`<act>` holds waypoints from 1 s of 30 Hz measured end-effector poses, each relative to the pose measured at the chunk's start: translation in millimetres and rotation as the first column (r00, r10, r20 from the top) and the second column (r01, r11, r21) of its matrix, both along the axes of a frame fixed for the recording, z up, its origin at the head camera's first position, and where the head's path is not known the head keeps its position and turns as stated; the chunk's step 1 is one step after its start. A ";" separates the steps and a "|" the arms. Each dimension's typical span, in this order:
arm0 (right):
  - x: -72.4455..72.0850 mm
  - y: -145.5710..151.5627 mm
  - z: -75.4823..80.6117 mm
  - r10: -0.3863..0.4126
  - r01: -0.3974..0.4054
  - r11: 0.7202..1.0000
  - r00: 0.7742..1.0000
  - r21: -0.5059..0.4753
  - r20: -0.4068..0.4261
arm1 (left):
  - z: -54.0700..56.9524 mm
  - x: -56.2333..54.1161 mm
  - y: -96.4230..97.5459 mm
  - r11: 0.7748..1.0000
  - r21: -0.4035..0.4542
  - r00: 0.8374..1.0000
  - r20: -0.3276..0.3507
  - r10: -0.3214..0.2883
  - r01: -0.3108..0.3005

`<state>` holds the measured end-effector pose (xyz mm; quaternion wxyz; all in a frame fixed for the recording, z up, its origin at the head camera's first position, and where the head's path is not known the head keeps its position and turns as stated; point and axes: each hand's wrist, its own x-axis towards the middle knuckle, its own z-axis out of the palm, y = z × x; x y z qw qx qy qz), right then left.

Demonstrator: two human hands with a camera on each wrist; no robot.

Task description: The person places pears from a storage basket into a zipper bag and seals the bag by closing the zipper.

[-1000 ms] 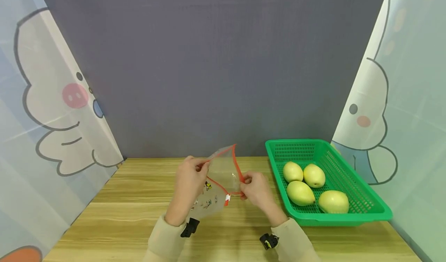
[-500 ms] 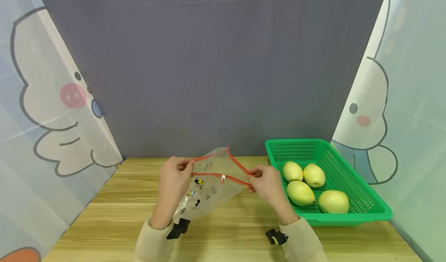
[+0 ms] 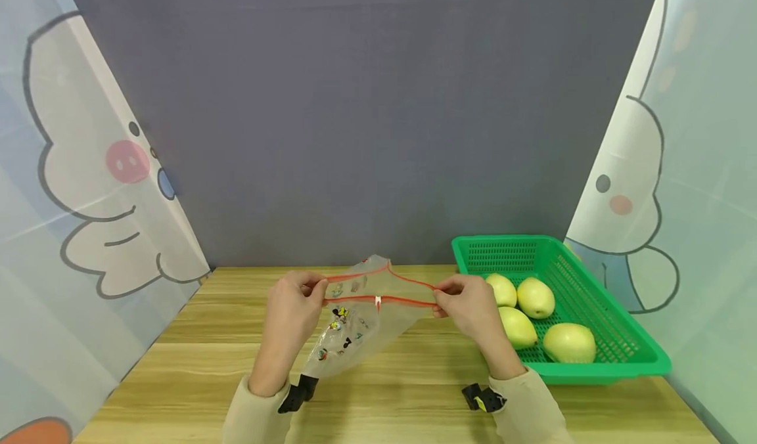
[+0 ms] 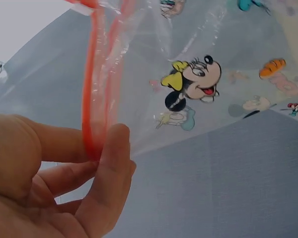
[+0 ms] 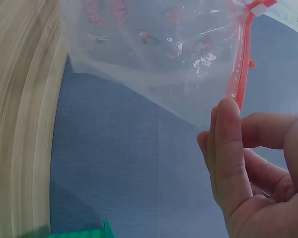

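Zip bag (image 3: 367, 339), thin clear plastic, is held over the table (image 3: 207, 365) between two hands, in front of a broad, flat, dark grey cloth backdrop (image 3: 378, 115). Pale, softly creased curtains (image 3: 41, 247) with rounded cartoon animals flank that cloth; the table below is streaked with yellow-brown wood grain. On its right stands a green plastic basket (image 3: 603, 370), walls pierced in a lattice and flaring toward the rim. Cream cuffs (image 3: 254, 408) lead to the hands: the left hand (image 3: 292, 309) pinches one end of the bag's mouth between thumb and fingers, and the right hand (image 3: 473, 306) pinches the other end likewise. Four smooth, plump, yellow-green fruits (image 3: 570, 343) lie in the basket. Glossy red-orange zip strips (image 4: 88, 99) edge the mouth, spread apart, the far one rising to a low peak. Small cartoon prints (image 4: 203, 79) dot the film, and a tiny white slider (image 3: 378, 301) sits midway along the near strip.
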<state>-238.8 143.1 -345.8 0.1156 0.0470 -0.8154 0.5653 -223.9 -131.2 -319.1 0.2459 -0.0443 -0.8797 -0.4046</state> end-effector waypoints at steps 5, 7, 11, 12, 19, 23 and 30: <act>-2.1 0.8 0.1 0.009 -0.009 1.000 1.000 0.027 0.000 | -4.6 -2.2 3.4 0.997 -0.070 0.999 -0.030 -0.028 0.026; -3.4 2.4 0.1 0.019 -0.019 0.999 1.000 0.036 -0.003 | -6.0 -4.0 3.9 0.996 -0.077 0.998 -0.040 -0.051 0.048; -5.3 6.4 -0.4 0.039 -0.039 0.998 0.999 0.042 0.002 | -8.7 -9.4 6.1 0.994 -0.016 0.993 -0.041 -0.108 0.107; -5.5 7.2 -0.4 0.043 -0.043 0.998 0.999 0.042 0.006 | -9.3 -10.5 6.9 0.993 0.006 0.992 -0.040 -0.118 0.119; -3.4 12.3 0.8 0.063 -0.066 0.996 0.997 0.055 0.039 | -11.4 -12.7 14.4 0.981 0.090 0.982 -0.082 -0.167 0.174; -2.0 15.4 -0.2 0.084 -0.087 0.995 0.995 0.051 0.049 | -13.1 -13.7 18.2 0.978 0.092 0.977 -0.118 -0.176 0.187; 2.6 25.9 -2.2 0.116 -0.117 0.987 0.993 0.107 0.019 | -17.9 -13.5 25.2 0.972 0.125 0.971 -0.158 -0.178 0.198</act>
